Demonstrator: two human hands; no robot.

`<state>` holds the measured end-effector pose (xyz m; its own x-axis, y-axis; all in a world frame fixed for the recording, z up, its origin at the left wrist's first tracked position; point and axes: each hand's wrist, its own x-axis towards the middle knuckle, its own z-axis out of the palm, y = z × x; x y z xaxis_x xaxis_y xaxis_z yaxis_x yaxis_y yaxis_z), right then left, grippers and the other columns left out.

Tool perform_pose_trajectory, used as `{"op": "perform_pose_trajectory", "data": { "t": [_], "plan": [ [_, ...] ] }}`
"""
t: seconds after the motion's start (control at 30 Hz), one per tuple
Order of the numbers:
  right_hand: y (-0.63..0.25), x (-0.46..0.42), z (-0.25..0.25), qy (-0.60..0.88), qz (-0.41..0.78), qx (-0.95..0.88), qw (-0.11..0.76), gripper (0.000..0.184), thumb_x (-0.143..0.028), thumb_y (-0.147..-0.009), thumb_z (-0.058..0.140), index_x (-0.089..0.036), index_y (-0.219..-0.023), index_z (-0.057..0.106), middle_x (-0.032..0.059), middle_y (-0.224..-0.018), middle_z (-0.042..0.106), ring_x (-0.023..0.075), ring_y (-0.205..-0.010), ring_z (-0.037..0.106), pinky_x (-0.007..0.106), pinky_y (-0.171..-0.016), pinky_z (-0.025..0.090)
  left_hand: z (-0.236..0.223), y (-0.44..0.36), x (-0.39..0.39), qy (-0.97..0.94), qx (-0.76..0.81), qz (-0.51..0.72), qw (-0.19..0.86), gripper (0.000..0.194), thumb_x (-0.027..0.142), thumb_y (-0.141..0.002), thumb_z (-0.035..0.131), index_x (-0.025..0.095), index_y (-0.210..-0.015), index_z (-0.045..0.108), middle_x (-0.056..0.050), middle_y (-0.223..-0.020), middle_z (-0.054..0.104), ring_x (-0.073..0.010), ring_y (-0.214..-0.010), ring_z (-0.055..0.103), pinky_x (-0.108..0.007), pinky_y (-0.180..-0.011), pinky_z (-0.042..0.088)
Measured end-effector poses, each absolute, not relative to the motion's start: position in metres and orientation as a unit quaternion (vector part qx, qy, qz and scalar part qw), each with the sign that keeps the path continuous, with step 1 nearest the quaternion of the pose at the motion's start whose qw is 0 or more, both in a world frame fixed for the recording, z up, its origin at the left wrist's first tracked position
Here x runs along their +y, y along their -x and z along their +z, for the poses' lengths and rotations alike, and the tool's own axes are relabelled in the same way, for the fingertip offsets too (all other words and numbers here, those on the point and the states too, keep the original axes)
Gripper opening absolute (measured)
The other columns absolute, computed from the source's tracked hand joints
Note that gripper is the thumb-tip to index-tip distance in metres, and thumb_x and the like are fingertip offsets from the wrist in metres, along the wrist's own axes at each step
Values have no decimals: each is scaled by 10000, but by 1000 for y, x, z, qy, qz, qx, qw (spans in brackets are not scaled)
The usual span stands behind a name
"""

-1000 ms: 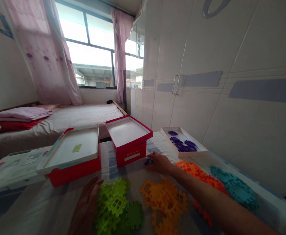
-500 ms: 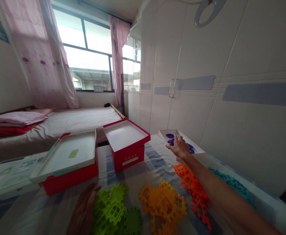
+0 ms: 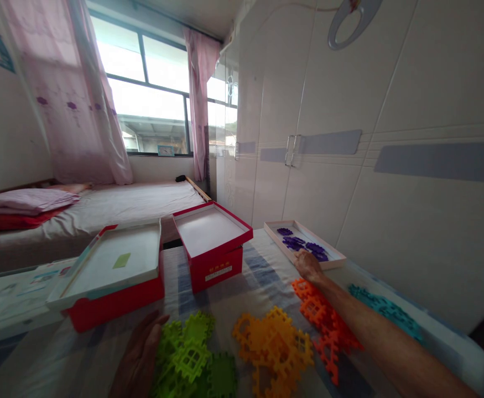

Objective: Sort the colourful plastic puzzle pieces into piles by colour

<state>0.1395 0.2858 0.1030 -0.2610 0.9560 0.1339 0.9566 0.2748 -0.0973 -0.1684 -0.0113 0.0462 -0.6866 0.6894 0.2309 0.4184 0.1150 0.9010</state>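
Observation:
My right hand (image 3: pixel 307 265) is at the near rim of a shallow, pale box lid (image 3: pixel 272 235), its fingers curled and closed on the edge. Purple toothed plastic building pieces (image 3: pixel 295 243) lie inside that lid, just beyond the fingers. Low at the left, my left hand (image 3: pixel 140 351) rests with fingers stretched out beside a pile of green building pieces (image 3: pixel 192 356); it holds nothing that I can see. Yellow-orange pieces (image 3: pixel 275 345) lie heaped in the middle. Red-orange pieces (image 3: pixel 314 309) are partly hidden under my right forearm, and teal pieces (image 3: pixel 385 304) lie beyond it.
Two red boxes, a wide one (image 3: pixel 117 307) and a smaller one (image 3: pixel 220 271), carry upturned lids on the striped cloth (image 3: pixel 262 271). White packages (image 3: pixel 13 301) lie at far left. Behind stand a bed (image 3: pixel 142 199) and a white wardrobe (image 3: pixel 328 193).
My right hand has drawn back from above the purple pieces to the lid's near rim, and its spread fingers have curled. More purple pieces show. My left hand stays beside the green pile.

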Motion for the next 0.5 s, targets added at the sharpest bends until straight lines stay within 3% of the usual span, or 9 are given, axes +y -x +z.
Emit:
{"op": "perform_pose_trajectory", "data": {
  "t": [0.23,0.37,0.43,0.5],
  "plan": [
    [-143,274,101,587,-2,-806,82,230,-338,-887,521,-149,-994,596,49,-1017,614,162,-915,589,369,-815,485,46,168,-12,-375,739,545,132,581,683,-724,368,230,-960,644,-62,-1230,544,-271,-1187,476,-452,-1078,297],
    [-144,268,98,584,-20,-806,98,173,-222,-879,494,-146,-918,644,92,-962,640,201,-928,592,341,-821,452,49,166,-13,-377,734,549,134,598,692,-712,375,211,-951,640,-75,-1214,555,-274,-1183,481,-448,-1082,293],
    [-141,262,105,572,-42,-810,124,222,-211,-860,491,-142,-1013,636,132,-1060,617,248,-1009,557,355,-857,422,50,165,-13,-377,733,550,136,598,684,-719,376,205,-964,638,-79,-1226,547,-271,-1191,475,-448,-1085,285],
    [-133,251,120,554,-70,-814,161,376,-237,-866,470,-141,-1227,516,142,-1243,522,264,-1118,482,370,-928,372,49,166,-13,-377,732,551,137,603,679,-728,368,200,-977,638,-85,-1235,538,-267,-1198,469,-449,-1084,284]
  ]
}}
